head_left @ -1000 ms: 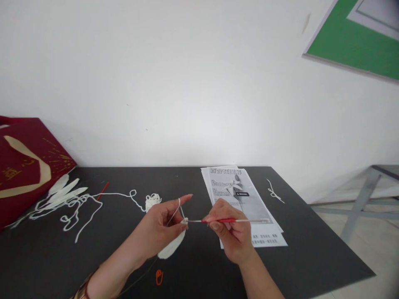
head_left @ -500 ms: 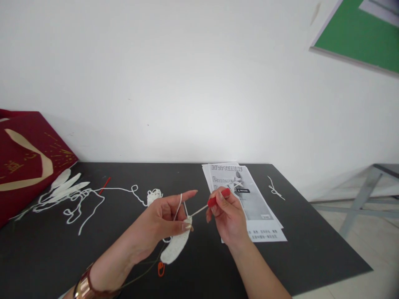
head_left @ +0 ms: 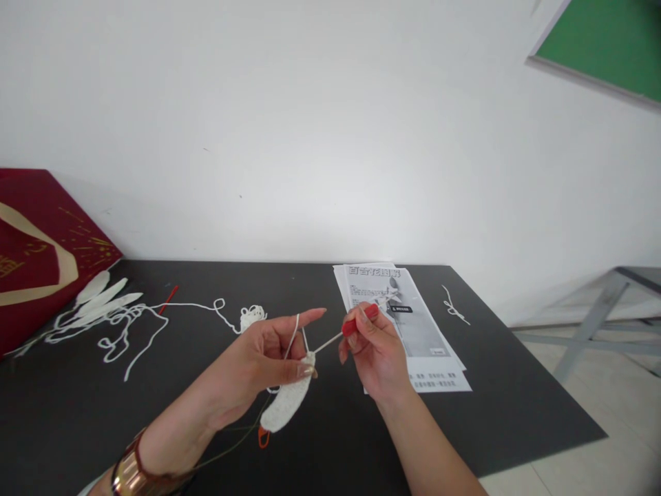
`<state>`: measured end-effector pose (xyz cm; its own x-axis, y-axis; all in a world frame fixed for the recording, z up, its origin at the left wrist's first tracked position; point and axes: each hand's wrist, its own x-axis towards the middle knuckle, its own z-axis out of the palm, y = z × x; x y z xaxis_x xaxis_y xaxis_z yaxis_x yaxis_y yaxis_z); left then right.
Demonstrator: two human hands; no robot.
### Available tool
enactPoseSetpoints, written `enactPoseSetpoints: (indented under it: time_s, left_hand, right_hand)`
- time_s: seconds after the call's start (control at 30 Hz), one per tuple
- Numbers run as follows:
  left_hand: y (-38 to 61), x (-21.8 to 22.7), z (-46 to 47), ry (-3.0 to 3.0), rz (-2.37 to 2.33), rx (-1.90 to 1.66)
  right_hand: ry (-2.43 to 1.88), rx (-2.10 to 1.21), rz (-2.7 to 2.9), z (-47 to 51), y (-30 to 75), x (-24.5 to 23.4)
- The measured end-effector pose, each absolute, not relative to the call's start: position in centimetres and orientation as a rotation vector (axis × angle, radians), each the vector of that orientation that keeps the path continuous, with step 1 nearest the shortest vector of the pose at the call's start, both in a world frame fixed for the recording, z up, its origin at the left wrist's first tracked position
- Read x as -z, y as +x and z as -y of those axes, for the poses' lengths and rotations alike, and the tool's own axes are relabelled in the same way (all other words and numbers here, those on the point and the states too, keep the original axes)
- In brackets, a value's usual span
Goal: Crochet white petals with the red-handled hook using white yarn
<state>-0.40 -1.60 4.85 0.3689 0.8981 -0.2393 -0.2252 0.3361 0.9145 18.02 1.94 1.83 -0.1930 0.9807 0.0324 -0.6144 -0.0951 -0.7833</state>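
Between thumb and fingers, my left hand point(head_left: 276, 355) pinches the top of a white crocheted petal point(head_left: 286, 405). White yarn loops over its raised index finger and runs down to the petal. My right hand point(head_left: 379, 351) is closed around the red handle of a crochet hook point(head_left: 360, 320). The hook's thin shaft points left and its tip meets the petal's upper edge. An orange stitch marker point(head_left: 264, 437) shows at the petal's lower end, with a thin dark wire or strand beside it. Behind my left hand lies a small ball of white yarn point(head_left: 253, 317).
Several finished white petals point(head_left: 106, 301) with trailing yarn lie at the left, near a thin red stick point(head_left: 169, 300) and a dark red bag point(head_left: 46, 255). Printed sheets point(head_left: 428, 337) lie behind my right hand. A knotted yarn scrap point(head_left: 454, 310) rests on the dark table point(head_left: 516, 399).
The view has shifted slightly, so most things sit a little higher and to the left. Both hands keep their holds, and the red hook handle has tilted slightly.
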Motion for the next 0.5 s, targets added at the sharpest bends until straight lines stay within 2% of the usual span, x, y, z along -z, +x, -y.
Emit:
enactPoseSetpoints:
  time_s: [0.5]
  left_hand:
    - [0.0,-4.7,1.7,1.016,-0.928,-0.869]
  right_hand:
    - [-0.544,-1.228,1.246,-0.9,19.5,-2.3]
